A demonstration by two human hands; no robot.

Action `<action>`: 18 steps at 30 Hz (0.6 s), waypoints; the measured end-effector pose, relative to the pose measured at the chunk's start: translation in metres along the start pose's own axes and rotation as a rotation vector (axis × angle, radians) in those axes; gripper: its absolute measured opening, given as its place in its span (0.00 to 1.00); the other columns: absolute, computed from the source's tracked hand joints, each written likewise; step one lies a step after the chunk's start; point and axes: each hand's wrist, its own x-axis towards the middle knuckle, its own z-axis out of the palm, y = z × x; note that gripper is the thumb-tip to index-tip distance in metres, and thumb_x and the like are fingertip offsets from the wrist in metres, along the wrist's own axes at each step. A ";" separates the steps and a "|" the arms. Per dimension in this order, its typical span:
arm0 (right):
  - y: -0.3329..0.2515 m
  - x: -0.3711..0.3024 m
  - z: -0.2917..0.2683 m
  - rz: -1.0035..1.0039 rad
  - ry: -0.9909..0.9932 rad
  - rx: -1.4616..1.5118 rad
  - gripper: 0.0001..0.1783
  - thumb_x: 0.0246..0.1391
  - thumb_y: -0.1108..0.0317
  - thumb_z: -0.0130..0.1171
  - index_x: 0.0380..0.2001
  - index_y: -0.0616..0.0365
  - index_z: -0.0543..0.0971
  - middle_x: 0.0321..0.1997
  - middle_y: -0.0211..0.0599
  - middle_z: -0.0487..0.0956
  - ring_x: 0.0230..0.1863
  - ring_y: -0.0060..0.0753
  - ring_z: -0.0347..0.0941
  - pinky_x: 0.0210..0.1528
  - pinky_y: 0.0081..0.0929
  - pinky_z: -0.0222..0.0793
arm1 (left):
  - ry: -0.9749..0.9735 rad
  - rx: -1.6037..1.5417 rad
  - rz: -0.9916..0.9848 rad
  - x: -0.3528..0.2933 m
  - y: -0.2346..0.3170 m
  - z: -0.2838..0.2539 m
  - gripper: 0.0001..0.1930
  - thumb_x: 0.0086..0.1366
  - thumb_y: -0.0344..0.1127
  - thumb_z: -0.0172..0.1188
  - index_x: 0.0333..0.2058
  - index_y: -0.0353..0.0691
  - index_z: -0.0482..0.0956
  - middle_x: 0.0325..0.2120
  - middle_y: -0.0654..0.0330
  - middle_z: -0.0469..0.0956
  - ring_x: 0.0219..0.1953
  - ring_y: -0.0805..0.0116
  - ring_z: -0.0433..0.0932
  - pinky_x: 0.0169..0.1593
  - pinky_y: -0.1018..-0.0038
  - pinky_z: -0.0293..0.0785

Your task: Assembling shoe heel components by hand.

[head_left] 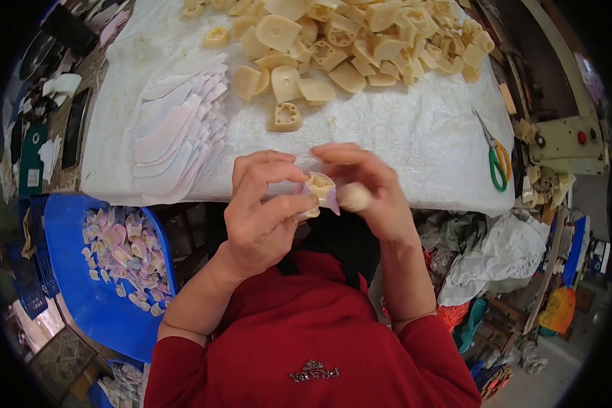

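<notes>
Just off the table's front edge, my left hand (255, 214) pinches a small cream plastic shoe heel (321, 183) partly wrapped in pale lilac covering material. The heel's hollow, ribbed end faces up. My right hand (387, 194) is close against its right side, the thumb smeared by motion beside a loose flap of the covering; whether it grips the flap cannot be made out. Ahead on the white-covered table (265, 177) lies a pile of bare cream heels (381, 34), one heel (287, 117) nearest me. Overlapping pale pink-white cut pieces (177, 139) fan out at the left.
Scissors (500, 163) with green and yellow handles rest near the table's right edge. A blue basin (81, 299) at lower left holds many lilac-covered heels (132, 255). Crumpled white sheeting (500, 255) and a machine with a red button (571, 139) are at right.
</notes>
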 end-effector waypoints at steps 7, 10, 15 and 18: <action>-0.005 0.001 0.001 -0.225 0.055 -0.145 0.22 0.40 0.73 0.67 0.42 0.58 0.75 0.40 0.33 0.78 0.40 0.30 0.73 0.44 0.26 0.68 | -0.073 -0.247 -0.162 -0.010 0.002 -0.002 0.17 0.56 0.41 0.59 0.41 0.37 0.76 0.39 0.56 0.72 0.41 0.62 0.70 0.43 0.71 0.67; -0.007 -0.001 0.007 -0.312 0.011 -0.225 0.25 0.40 0.73 0.68 0.45 0.60 0.73 0.41 0.37 0.77 0.42 0.33 0.71 0.46 0.29 0.67 | -0.188 -0.445 -0.511 -0.013 0.002 0.002 0.38 0.63 0.59 0.44 0.60 0.30 0.55 0.42 0.56 0.69 0.41 0.70 0.68 0.46 0.75 0.66; 0.000 -0.005 0.014 -0.296 0.002 -0.381 0.24 0.40 0.69 0.66 0.45 0.53 0.75 0.38 0.30 0.75 0.45 0.31 0.66 0.45 0.28 0.65 | -0.262 -1.038 -0.794 -0.012 0.011 0.012 0.28 0.66 0.41 0.41 0.61 0.36 0.49 0.39 0.58 0.69 0.38 0.73 0.69 0.40 0.78 0.67; -0.001 -0.011 0.025 -0.127 0.076 -0.181 0.16 0.50 0.67 0.60 0.43 0.57 0.74 0.33 0.30 0.73 0.37 0.28 0.71 0.37 0.24 0.69 | -0.195 -0.869 -0.813 -0.017 0.013 0.011 0.24 0.65 0.40 0.41 0.57 0.37 0.51 0.39 0.59 0.67 0.35 0.74 0.69 0.36 0.81 0.67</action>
